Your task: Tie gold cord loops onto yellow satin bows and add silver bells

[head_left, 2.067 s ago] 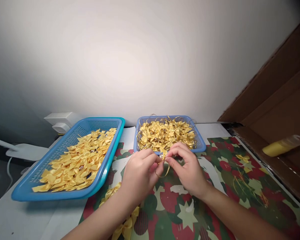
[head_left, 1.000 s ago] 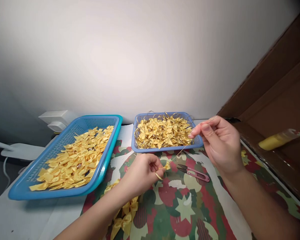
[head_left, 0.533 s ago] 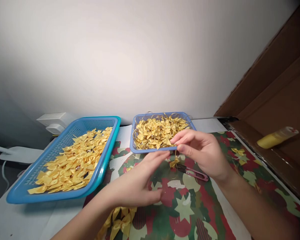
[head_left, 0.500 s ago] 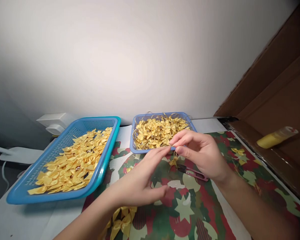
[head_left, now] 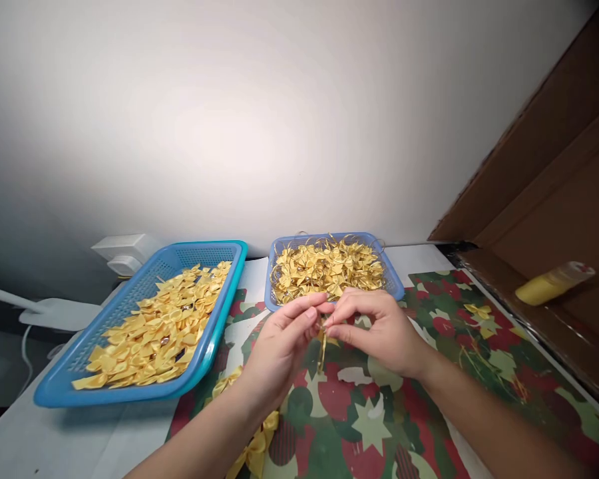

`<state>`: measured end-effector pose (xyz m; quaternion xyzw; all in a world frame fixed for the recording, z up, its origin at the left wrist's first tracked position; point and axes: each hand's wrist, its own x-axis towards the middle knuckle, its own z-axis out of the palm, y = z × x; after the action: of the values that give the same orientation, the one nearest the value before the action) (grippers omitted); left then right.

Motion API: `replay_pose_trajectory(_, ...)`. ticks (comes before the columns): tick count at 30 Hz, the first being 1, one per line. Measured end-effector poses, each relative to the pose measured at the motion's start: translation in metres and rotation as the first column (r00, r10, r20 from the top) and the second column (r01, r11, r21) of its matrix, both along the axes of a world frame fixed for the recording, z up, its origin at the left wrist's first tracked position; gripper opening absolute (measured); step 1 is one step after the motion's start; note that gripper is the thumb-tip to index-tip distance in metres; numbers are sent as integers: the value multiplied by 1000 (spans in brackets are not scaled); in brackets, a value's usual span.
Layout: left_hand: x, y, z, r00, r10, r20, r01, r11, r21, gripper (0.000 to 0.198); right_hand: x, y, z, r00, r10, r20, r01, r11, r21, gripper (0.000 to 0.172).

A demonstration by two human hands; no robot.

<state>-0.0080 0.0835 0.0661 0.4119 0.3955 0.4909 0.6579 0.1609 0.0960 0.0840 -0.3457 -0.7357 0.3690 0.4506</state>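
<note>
My left hand (head_left: 282,339) and my right hand (head_left: 384,326) meet fingertip to fingertip in front of the small blue basket. Both are closed in a pinch on a thin gold cord (head_left: 322,352), whose strands dangle below the fingers. A bit of yellow ribbon, looking like a bow (head_left: 332,341), shows just behind the cord, partly covered by my right hand. Beneath my left forearm, several loose yellow satin bows (head_left: 255,454) lie on the patterned mat (head_left: 344,419).
On the left, a large blue basket (head_left: 114,399) holds a heap of yellow bows. Bows with gold loops fill the small basket (head_left: 394,283) by the wall. Cord scraps (head_left: 499,366) and a bow (head_left: 478,311) lie right, near a yellow bottle (head_left: 554,283) and cardboard (head_left: 554,166).
My left hand has gone from spread fingers to a pinch. My right hand has moved left and down to meet it. The pink-handled tool beside the right hand is now hidden.
</note>
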Motion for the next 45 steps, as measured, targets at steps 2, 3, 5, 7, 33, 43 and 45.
replay_pose_trajectory(2,0,-2,-1,990,-41,-136,49,997,60,23,-1,-1,0,998,-47,-30,47,999,9,8)
replay_pose_trajectory(3,0,-2,-1,970,-61,-234,89,990,110,20,-2,-1,-1,997,-69,-45,69,998,5,7)
replay_pose_trajectory(5,1,-4,-2,908,-80,-410,174,965,197,15,-3,0,-2,993,-102,-55,102,995,-4,8)
replay_pose_trajectory(7,2,-5,-4,876,-87,-474,217,949,227,23,-3,1,-5,991,-135,-19,135,991,-19,6)
replay_pose_trajectory(33,2,0,-18,873,57,-485,79,964,254,35,0,11,-28,991,-132,40,130,990,51,12)
replay_pose_trajectory(43,1,-4,-18,818,50,-573,207,904,373,29,-4,8,-28,993,-121,11,122,991,-51,12)
replay_pose_trajectory(45,-1,-3,-17,807,61,-588,225,888,401,29,-3,7,-26,994,-105,17,106,991,-76,11)
